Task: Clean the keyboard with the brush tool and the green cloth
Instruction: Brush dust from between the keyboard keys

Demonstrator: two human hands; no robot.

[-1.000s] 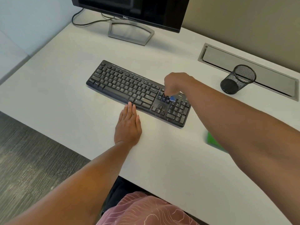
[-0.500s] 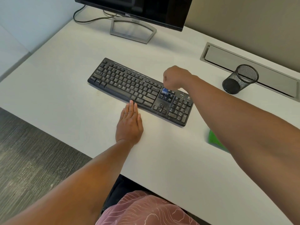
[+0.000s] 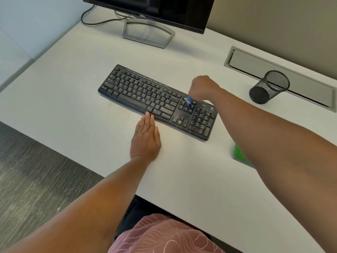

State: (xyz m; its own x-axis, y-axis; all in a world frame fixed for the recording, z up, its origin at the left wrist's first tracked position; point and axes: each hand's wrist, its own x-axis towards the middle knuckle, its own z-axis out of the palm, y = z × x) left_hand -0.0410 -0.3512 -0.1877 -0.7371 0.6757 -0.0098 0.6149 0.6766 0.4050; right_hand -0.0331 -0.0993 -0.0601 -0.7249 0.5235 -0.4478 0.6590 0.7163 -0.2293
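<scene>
Monitor (image 3: pixel 164 8) (marked "DELL") behind keyboard (image 3: pixel 156 101)

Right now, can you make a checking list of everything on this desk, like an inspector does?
Surface: white desk, bare around the keyboard.
Job's things: black keyboard, pale specks over its right end; blue brush tool on the keys there; green cloth on the desk, mostly hidden under the right forearm.
Clutter: black mesh pen cup, tipped on its side.
Hands: left hand flat on the desk, fingertips at the keyboard's near edge; right hand grips the brush tool.
Cables: dark cable behind the monitor.
Surroundings: grey hatch set in the desk, dark floor.
</scene>
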